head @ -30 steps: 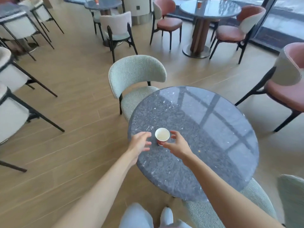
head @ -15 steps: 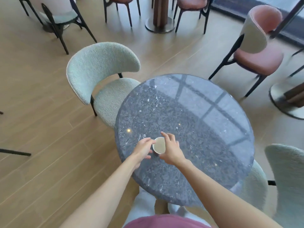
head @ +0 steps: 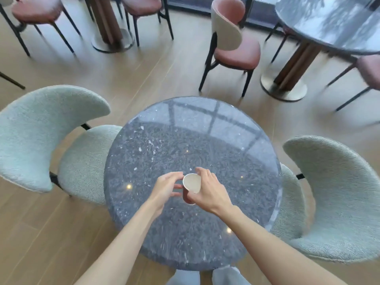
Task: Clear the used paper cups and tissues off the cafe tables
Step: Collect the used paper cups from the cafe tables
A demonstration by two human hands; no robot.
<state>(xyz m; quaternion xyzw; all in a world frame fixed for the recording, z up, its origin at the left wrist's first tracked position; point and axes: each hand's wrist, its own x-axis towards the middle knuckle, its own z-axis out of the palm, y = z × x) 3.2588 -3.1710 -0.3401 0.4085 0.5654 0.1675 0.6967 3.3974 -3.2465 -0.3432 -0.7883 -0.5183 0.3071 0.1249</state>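
Paper cup [head: 191, 183], white inside and red outside, squeezed out of round, tilted, mouth toward the camera, just above the near half of the round grey speckled table [head: 193, 140]. Gripped by the right hand [head: 207, 192]: fingers curled over the rim, thumb against the red wall. Left hand [head: 167, 187] just beside the grip on its left, fingers loosely bent, tips near the rim; contact not clear. Beneath the grip, glossy stone reflecting window bars. Left and right of the grip, two pale green fuzzy chairs [head: 41, 138] tucked against the table. Beyond, wood-plank floor [head: 144, 79], pink-seated chairs [head: 236, 52], a second grey table [head: 329, 25] at far right.
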